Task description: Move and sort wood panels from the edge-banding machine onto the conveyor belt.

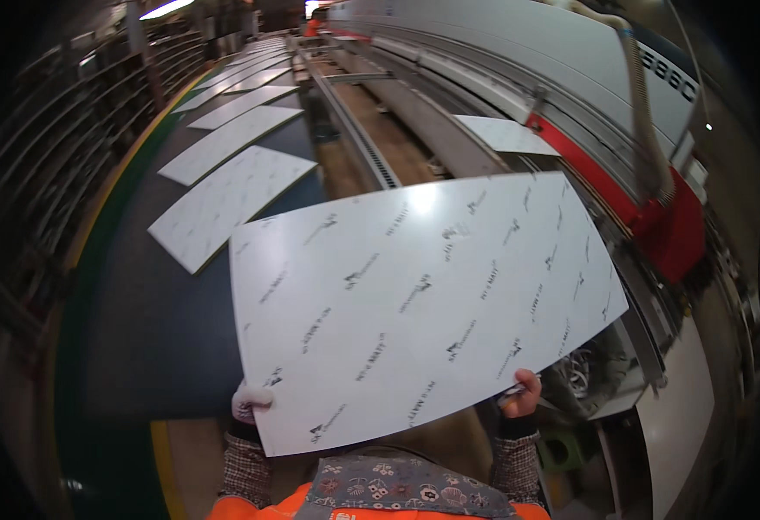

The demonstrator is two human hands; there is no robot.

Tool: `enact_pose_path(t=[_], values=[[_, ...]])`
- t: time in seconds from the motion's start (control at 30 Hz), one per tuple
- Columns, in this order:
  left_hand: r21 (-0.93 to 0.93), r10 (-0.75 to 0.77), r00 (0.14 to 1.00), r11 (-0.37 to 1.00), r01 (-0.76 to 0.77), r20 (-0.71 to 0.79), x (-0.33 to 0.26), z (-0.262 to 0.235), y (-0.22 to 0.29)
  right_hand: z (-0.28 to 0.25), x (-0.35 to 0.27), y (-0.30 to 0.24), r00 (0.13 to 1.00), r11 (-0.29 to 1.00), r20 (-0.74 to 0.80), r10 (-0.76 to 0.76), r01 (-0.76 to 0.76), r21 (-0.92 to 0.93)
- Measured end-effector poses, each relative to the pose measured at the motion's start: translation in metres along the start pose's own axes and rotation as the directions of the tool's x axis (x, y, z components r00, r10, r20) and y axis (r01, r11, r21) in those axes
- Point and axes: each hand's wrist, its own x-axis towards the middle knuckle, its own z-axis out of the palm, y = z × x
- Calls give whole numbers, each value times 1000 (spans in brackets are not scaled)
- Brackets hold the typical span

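A large white panel (414, 295), covered with a film of slanted dark print, spans the space in front of me. My left hand (251, 404), in a pale glove, is closed on its near left corner, thumb on top. At the near right edge my right hand (521, 394) grips the same panel, its fingers mostly hidden beneath. The panel is tilted, and its far part hides some of the machine bed. Left of it, a smaller white panel (234, 201) lies on a dark conveyor belt (150, 347).
Several more white panels (224, 143) lie along the belt into the distance. A long machine with a white housing (518, 52) and red guard (583, 169) runs along the right, with a white piece (505, 134) beside it. A hose (644, 104) hangs there. Far off stands a person in orange (314, 24).
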Motion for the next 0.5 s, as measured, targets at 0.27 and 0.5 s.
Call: enact_pose_path(t=[0.27,0.5], values=[[465,521,535,850,-249,-666,-127,-39,-222,-136,58,18,803,794,76,591,-563,-229],[503,568,225,815,-286,-792,-262,-70,-228,-122,47,158,365,318,-114,924,-899,-300]])
